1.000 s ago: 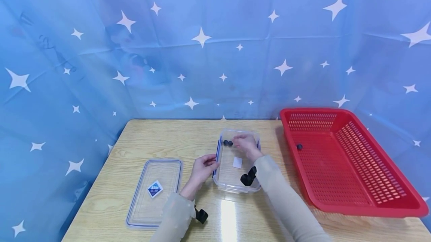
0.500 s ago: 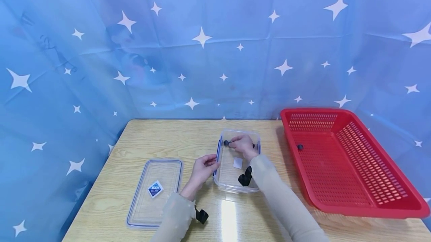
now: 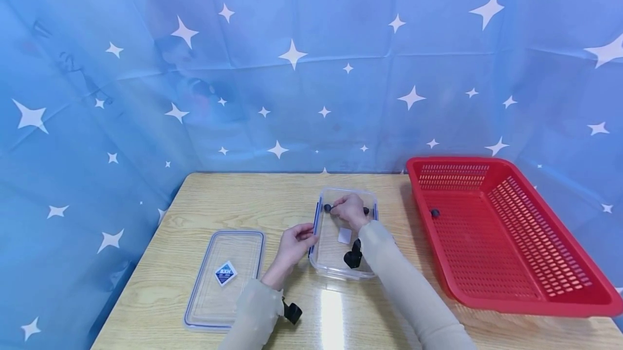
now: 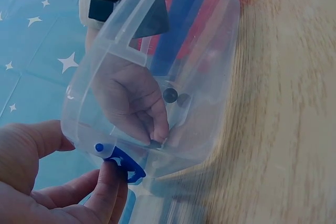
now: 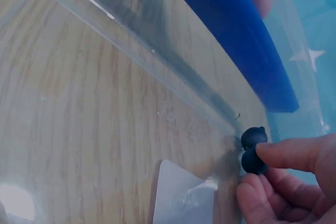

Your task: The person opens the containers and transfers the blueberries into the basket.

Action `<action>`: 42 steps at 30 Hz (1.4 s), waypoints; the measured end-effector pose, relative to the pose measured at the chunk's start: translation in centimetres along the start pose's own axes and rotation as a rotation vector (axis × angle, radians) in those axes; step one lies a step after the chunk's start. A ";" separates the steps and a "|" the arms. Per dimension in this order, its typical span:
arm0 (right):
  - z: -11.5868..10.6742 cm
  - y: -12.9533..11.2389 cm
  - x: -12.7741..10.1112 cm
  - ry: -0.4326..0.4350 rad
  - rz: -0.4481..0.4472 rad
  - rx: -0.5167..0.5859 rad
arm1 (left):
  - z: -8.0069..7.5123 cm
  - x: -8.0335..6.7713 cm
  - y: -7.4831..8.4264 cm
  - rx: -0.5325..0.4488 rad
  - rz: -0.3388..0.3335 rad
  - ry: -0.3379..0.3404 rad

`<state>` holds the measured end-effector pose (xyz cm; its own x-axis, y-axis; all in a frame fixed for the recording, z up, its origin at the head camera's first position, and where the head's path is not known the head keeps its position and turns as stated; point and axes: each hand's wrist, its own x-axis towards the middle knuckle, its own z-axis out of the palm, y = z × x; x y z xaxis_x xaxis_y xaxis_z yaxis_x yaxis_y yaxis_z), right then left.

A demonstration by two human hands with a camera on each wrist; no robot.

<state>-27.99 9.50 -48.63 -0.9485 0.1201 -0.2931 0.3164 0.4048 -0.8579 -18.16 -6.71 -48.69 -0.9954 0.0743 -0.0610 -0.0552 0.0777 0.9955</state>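
A small dark ball [image 5: 254, 162] is sitting toward twelve o'clock inside the clear box [image 3: 327, 252], and the right hand [image 3: 349, 209] is pinching it between thumb and fingers. A second dark ball [image 5: 254, 136] is lying just beside it toward eleven o'clock, appearing to touch it in the right wrist view. A third dark ball [image 3: 366, 210] is showing at one o'clock, partly behind the hand. A white square label [image 3: 344, 236] is lying near the middle of the box floor.

At nine o'clock the left hand [image 3: 293, 243] is resting against the outside of the box wall; its fingers are spreading apart from the thumb, some of them touching a blue latch [image 4: 125, 164].

Farther out at eight o'clock, a blue-edged clear lid [image 3: 209, 301] is lying flat on the table [image 3: 277, 193]. At three o'clock a red basket [image 3: 486, 252] is standing, with another dark ball [image 3: 435, 213] lying toward its own ten o'clock. A blue star-patterned curtain [image 3: 292, 112] is hanging at twelve o'clock, beyond the table.
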 end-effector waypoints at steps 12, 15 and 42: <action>-2.0 -1.5 -1.4 -0.027 -0.039 0.003 | 0.0 0.3 -0.5 0.012 -0.004 0.003; -3.1 -2.5 -1.8 -0.045 -0.055 0.065 | -0.1 0.3 -0.4 0.008 -0.011 0.003; -15.6 -4.7 -5.1 0.024 -0.169 0.072 | -0.1 -1.5 2.7 0.031 -0.021 -0.015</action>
<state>-24.83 21.11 -36.54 -0.9880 0.0776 -0.1333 0.1524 0.3552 -0.9223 -16.81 -6.69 -45.87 -0.9927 0.0867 -0.0833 -0.0735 0.1101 0.9912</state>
